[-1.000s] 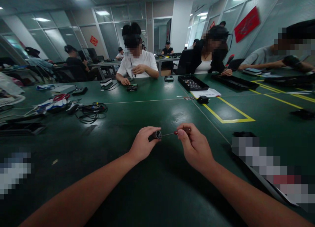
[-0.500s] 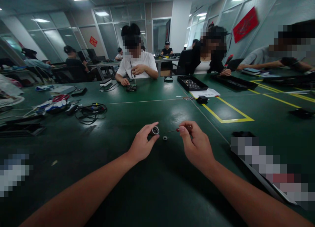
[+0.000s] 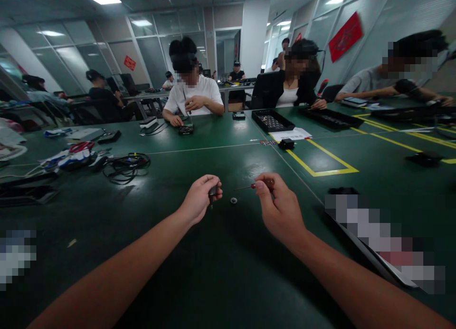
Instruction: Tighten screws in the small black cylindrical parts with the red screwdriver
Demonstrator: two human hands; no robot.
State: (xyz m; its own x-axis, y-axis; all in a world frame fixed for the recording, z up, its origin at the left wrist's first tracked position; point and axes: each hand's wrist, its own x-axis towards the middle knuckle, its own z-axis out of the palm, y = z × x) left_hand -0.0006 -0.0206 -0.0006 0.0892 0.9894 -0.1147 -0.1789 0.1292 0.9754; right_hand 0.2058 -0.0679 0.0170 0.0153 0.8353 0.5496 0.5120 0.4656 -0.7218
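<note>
My left hand (image 3: 200,198) is closed around a small dark cylindrical part (image 3: 213,191), its fingers covering much of it. A short thin piece sticks out below the part. In my right hand (image 3: 283,208) is a screwdriver (image 3: 244,187) with a red-brown handle, its thin shaft pointing left toward the part without touching it. A small round metal piece (image 3: 233,200) lies on the green table (image 3: 199,281) between my hands, just below the screwdriver's shaft.
Bundled black cables (image 3: 126,167) and a pile of gloves and wires lie left. To the right is a dark tray (image 3: 356,238) with blurred contents. Across the table, co-workers sit near a black parts tray (image 3: 272,120); yellow tape (image 3: 335,172) marks the surface.
My left hand has turned the cylindrical part, so its round open end no longer faces me, and the fingers have closed further around it. My right hand keeps the screwdriver in nearly the same pose.
</note>
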